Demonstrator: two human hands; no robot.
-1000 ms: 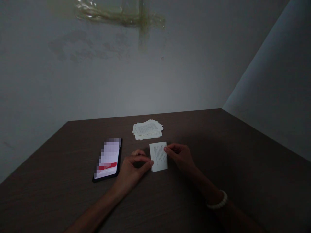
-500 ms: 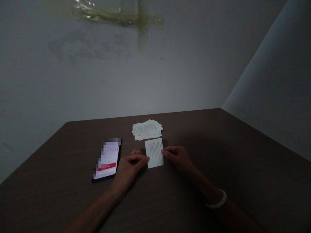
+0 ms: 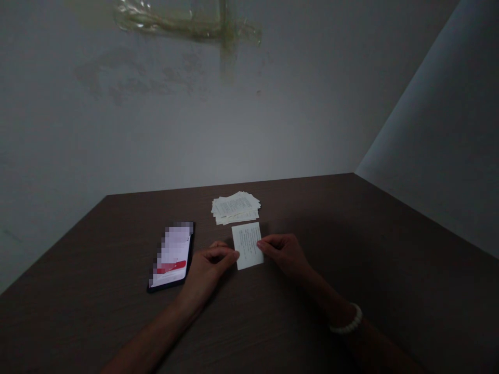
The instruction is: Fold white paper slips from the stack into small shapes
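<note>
Printed slip (image 3: 248, 249) in the space between the two hands, just short of the loose pile of papers (image 3: 236, 206); narrow strip of table (image 3: 241, 322) seems to show between slip and pile, so the two look close but apart. Slip's longer axis runs roughly away from the person, far end leaning a little left; pile lies straight beyond that far end. Left hand (image 3: 208, 265): thumb and forefinger pinched together on the slip's left edge, below its middle, other fingers curled under. Right hand (image 3: 286, 254): thumb and forefinger likewise closed on the right edge, around mid-height, a bit farther out than the left pinch, hence the nearer of the two to the pile. Whether slip is raised or flat on the wood, cannot tell; single sheet or several, cannot tell either. Print too small to read. No box or tray in view; pile sits directly on the table, sheets fanned at uneven angles, edges jutting. Phone (image 3: 171, 254) lies left of the left hand, screen lit, contact with the hand unclear. Pale beaded bracelet (image 3: 348, 320) on right wrist, well back from the slip
</note>
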